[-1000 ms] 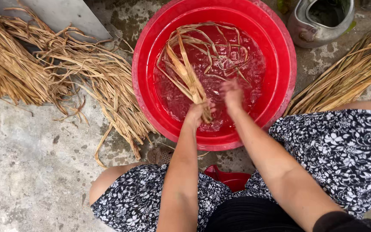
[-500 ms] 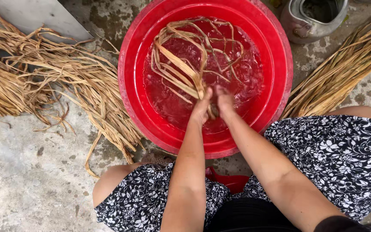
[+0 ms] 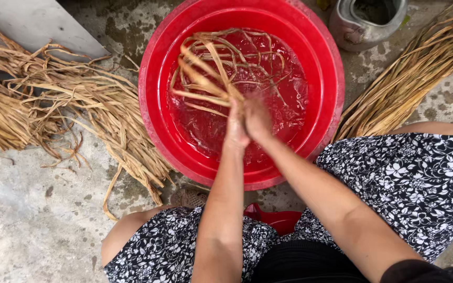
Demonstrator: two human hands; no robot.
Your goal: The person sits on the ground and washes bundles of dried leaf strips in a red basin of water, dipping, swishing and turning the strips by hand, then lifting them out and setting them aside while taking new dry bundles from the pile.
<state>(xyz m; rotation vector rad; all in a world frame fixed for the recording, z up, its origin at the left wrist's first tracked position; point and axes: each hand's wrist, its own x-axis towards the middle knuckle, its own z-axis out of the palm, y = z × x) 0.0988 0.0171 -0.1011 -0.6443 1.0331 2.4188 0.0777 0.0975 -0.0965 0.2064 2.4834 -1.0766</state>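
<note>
Two hands meet over the red basin (image 3: 155, 115) in the head view. Left hand (image 3: 235, 123) and right hand (image 3: 258, 119) press together, fingers closed around one end of a bundle of wet straw strips (image 3: 205, 78). The strips fan up and left across the water. Dry straw piles lie on the concrete floor (image 3: 27, 220), left (image 3: 53, 105) and right (image 3: 415, 78). A metal pot (image 3: 365, 23) stands beyond the basin.

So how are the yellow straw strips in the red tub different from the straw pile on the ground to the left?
The tan straw strips in the red plastic basin lie wet in water, few and loosely looped, gripped by the left hand and right hand. The heap of dry tan straw on the concrete floor is dry, far bigger, tangled and untouched. Both are the same long, flat, tan fibres.
</note>
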